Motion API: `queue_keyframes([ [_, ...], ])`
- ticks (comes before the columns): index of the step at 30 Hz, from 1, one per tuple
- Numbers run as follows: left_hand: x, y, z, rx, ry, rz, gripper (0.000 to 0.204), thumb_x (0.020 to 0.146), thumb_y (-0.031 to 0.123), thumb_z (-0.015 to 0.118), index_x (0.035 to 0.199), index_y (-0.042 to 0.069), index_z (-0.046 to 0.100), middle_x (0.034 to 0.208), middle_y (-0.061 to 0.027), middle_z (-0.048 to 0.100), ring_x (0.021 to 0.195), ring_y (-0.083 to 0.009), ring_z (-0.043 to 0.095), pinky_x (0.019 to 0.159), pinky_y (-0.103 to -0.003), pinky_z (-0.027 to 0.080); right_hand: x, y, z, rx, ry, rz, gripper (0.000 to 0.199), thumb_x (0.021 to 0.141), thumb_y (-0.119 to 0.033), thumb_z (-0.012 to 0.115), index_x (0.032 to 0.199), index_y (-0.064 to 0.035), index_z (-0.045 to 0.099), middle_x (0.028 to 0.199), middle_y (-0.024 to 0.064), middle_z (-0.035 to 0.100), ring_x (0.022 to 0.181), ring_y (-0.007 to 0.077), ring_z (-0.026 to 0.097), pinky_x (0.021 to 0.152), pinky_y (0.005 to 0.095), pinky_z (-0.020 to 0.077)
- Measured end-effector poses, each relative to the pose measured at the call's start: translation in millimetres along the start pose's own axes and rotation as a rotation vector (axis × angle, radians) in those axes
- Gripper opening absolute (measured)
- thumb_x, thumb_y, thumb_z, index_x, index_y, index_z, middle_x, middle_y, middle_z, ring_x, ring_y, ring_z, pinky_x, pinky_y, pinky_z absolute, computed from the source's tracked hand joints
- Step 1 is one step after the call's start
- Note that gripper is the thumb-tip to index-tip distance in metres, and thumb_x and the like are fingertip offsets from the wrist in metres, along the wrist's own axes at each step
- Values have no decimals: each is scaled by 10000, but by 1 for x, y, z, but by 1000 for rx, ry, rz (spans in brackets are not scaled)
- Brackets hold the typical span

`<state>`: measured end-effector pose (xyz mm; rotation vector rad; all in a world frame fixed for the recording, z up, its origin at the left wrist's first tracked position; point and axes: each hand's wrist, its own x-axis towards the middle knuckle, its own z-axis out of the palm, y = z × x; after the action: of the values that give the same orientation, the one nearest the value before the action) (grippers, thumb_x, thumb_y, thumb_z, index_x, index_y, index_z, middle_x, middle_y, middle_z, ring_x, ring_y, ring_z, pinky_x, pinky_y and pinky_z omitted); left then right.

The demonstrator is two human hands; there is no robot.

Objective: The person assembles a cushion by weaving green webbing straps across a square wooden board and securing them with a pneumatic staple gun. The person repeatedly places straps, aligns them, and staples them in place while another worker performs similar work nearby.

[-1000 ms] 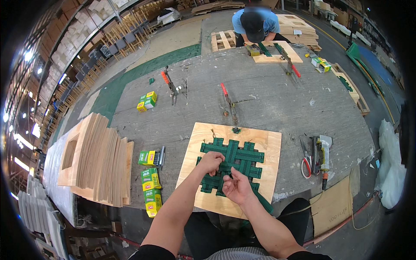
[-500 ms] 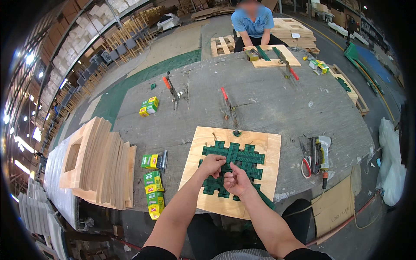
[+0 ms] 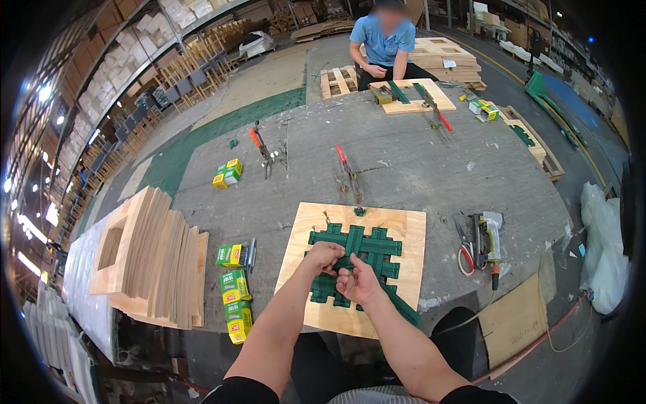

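Note:
A square wooden panel (image 3: pixel 412 269) lies on the near part of the table, with green webbing straps (image 3: pixel 356 237) woven across its middle. My left hand (image 3: pixel 326 257) is closed over the weave, its fingers pinching a green strap. Right beside it, my right hand (image 3: pixel 358 280) has its fingers curled and thumb raised, apparently gripping the same strap; the exact hold is hidden by the fingers. A loose strap tail (image 3: pixel 402 307) runs out under my right wrist toward the panel's near right corner. A toggle clamp with a red handle (image 3: pixel 342 156) stands at the panel's far edge.
Stacked wooden frames (image 3: pixel 151 259) stand at the left, beside green-and-yellow staple boxes (image 3: pixel 235 285). Scissors (image 3: pixel 465 259) and a staple gun (image 3: pixel 490 236) lie at the right. Another red-handled clamp (image 3: pixel 256 138) stands farther off. Across the table a co-worker (image 3: pixel 382 47) sits behind another panel (image 3: pixel 431 101).
My hands stay close together on the weave, with only small finger movement. The view has shifted slightly. Across the table, the co-worker has straightened up and drawn the hands back from the other panel.

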<state>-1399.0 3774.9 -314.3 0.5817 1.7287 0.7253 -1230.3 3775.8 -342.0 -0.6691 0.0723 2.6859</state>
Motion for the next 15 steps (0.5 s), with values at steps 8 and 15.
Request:
queue_keyframes([
  [8,3,-16,15,135,137,195,182,983,158,675,1089,15,713,816,-38,631,623,-161,616,471,-346,583,-45,26,3,-167,237,-194,396,1044,-372,631,1328,-99,592,864,80,673,672,197,647,676,378,559],
  [15,1,-12,26,99,282,222,228,1024,220,617,1093,21,707,887,-82,692,699,-189,684,502,-357,605,-183,-5,-93,-1139,480,-887,168,1007,-64,638,1164,-5,660,885,23,661,744,99,622,686,263,532],
])
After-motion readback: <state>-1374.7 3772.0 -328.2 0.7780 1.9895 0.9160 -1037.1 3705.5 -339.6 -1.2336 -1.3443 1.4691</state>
